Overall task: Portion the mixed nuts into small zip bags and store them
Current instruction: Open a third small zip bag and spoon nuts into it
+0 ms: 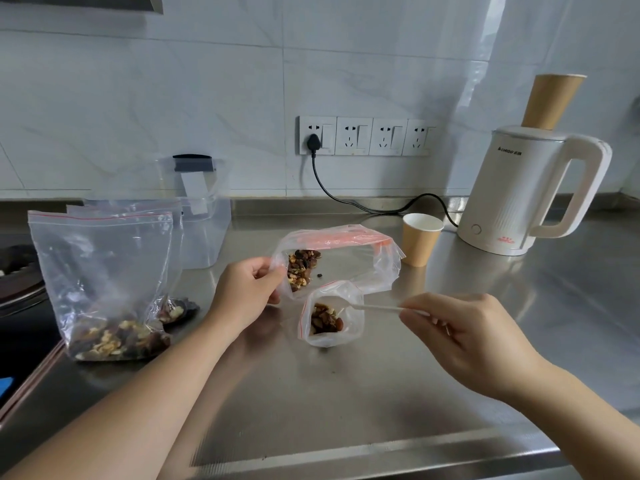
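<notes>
Two clear plastic zip bags with red seal strips [104,278] already stand propped on the brushed steel counter [346,393], well off to the outer side of the left hand's fingers, each with a layer of brown and tan mixed nuts at the bottom; a further small dark pile of nuts in plastic [175,311] lies behind them, though whether that is a separate bag cannot be told. So some portions look done.

The left hand [247,294] has its thumb and fingers [266,271] curled onto the rim of a large clear supply bag with an orange-red zip band [346,251], pinching its mouth open; a modest clump of nuts sits just beyond those fingertips, so the supply seems nearly spent. The right hand [460,337] pinches the handle of a thin white plastic spoon [381,308] between thumb and forefinger, the other fingers loosely curled beneath. The spoon's bowl reaches away from those fingers into the open mouth of a small clear zip bag with a red seal line [332,315], which stands between the two hands and holds a small dark heap of nuts.

By my reading, this bag is mid-fill. Sealing it and storing all the bags remain, perhaps in the clear plastic container [204,233] beyond the left fingers.
</notes>
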